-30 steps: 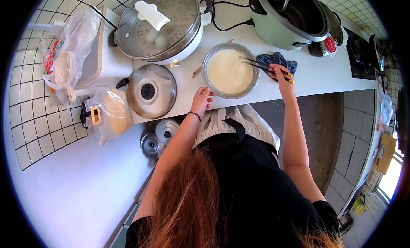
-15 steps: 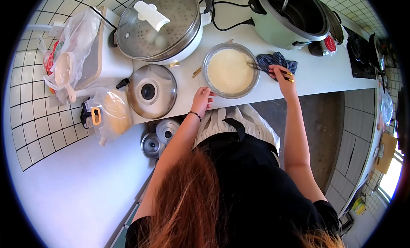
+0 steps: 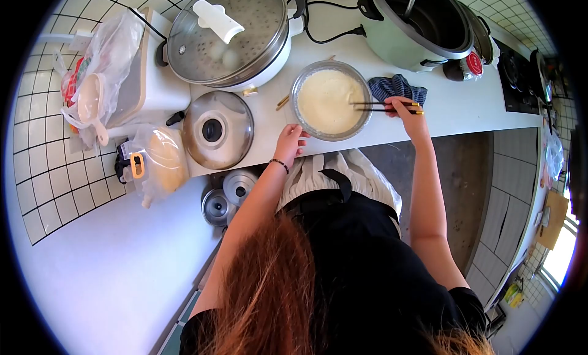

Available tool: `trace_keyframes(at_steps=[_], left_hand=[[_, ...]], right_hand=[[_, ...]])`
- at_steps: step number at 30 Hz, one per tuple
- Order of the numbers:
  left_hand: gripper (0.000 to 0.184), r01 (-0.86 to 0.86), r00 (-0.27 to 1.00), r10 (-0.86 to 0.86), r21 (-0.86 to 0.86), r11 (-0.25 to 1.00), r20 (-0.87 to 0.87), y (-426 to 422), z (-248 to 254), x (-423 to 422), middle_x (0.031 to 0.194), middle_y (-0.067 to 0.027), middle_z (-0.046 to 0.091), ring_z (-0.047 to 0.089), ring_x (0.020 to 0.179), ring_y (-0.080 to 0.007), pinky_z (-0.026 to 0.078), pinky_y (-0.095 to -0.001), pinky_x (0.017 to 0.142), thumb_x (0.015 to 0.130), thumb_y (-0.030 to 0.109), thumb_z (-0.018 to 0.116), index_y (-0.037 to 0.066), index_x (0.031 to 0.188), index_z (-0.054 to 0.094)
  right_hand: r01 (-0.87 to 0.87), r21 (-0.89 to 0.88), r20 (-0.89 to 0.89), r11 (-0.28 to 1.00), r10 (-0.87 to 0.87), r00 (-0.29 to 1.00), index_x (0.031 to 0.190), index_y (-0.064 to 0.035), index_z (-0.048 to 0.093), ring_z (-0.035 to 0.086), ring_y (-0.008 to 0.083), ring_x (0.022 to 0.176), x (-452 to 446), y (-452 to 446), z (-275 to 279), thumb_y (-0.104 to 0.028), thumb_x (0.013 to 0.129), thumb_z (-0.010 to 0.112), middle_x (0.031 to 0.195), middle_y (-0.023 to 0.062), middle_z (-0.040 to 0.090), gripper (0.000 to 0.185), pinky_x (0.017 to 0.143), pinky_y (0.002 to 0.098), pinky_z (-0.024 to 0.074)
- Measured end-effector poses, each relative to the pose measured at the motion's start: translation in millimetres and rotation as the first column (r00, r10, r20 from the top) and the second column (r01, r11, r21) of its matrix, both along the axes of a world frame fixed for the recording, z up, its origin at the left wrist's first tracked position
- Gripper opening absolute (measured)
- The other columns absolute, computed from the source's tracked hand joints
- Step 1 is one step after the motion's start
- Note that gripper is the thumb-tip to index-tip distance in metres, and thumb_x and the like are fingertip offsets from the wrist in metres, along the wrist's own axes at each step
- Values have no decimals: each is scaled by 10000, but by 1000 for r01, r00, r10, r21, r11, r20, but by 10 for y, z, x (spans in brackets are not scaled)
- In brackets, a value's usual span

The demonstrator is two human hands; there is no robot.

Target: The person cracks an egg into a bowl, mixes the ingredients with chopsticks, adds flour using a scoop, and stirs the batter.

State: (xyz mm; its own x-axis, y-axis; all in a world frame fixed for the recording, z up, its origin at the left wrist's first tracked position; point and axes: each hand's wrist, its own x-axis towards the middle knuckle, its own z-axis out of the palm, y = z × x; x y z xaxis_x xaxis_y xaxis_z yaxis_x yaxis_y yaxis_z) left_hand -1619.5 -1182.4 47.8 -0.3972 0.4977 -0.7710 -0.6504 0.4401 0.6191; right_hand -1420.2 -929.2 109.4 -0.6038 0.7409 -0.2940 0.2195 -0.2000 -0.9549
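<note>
The person's right forearm reaches up from the lower right to the right hand [image 3: 403, 115], whose fingers close around dark chopsticks [image 3: 373, 106] that slant in over the right rim of a metal bowl [image 3: 304, 128] near the counter's front edge. Pale, creamy batter [image 3: 327, 101] fills the bowl, and the left hand [image 3: 290, 142], fingers loosely curled, rests at its lower-left rim.

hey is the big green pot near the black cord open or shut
Open. No lid covers the green pot; its dark inside shows, with a metal rod reaching into it.
</note>
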Motion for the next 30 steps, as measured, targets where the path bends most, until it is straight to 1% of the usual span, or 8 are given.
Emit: trace_keyframes(at_steps=[8,9,13,17,20,25,28,30], left_hand=[[168,10,1000,-10,6,1000,-1,-2,-19,-15,808,-15,585,475,612,-66,369,-187,448,914,270,463,112,964,485],[169,15,1000,-15,-1,1000,-4,4,-20,-18,809,-15,585,475,612,-66,369,-188,448,913,271,463,112,965,485],[158,-2,1000,2,-1,1000,-4,5,7,2,823,-12,582,456,619,-55,343,-168,452,918,270,462,120,957,493],[159,5,1000,-5,-13,1000,-3,16,10,0,825,-12,581,457,622,-56,344,-170,456,918,269,463,118,960,493],[161,3,1000,-3,1,1000,-2,1,15,-2,828,-12,580,458,622,-57,345,-172,455,917,270,465,118,961,493],[163,-5,1000,5,-2,1000,1,7,6,3,826,-14,577,458,617,-57,344,-173,450,916,269,466,114,959,492],[163,9,1000,-9,0,1000,-4,5,-11,-8,822,-15,577,459,616,-57,345,-174,447,916,269,465,113,958,492],[168,13,1000,-13,-3,1000,-3,8,-24,-12,813,-14,583,470,615,-64,363,-184,449,913,270,463,114,971,489]], right_hand=[[-10,-126,-41,992,5,999,951,37,619,605,148,750,33,-77,-30,-145,911,490,842,93,633,226,705,250,497],[88,-108,-68,990,-96,993,960,32,622,606,150,752,16,-89,-48,-142,911,489,845,94,634,225,702,251,498],[-44,-137,-1,990,44,999,976,27,621,607,152,759,65,-59,-132,-152,914,492,856,97,635,229,712,252,497],[157,-70,-86,985,-163,983,976,32,621,608,149,751,12,-129,-124,-163,909,501,856,99,636,239,720,254,499],[-37,-190,-24,981,34,999,988,25,621,607,150,769,70,-71,-188,-158,909,505,869,96,635,230,736,254,498],[156,-85,-55,984,-161,985,989,15,622,607,153,781,-6,-157,-231,-169,912,506,878,92,635,230,740,253,502],[7,-278,-68,961,-27,997,1022,37,593,597,169,819,-11,-193,-227,-170,916,501,914,107,619,250,762,263,496],[90,-259,-129,962,-127,983,1028,40,588,600,171,813,-65,-245,-301,-172,919,494,918,110,619,256,753,263,497]])
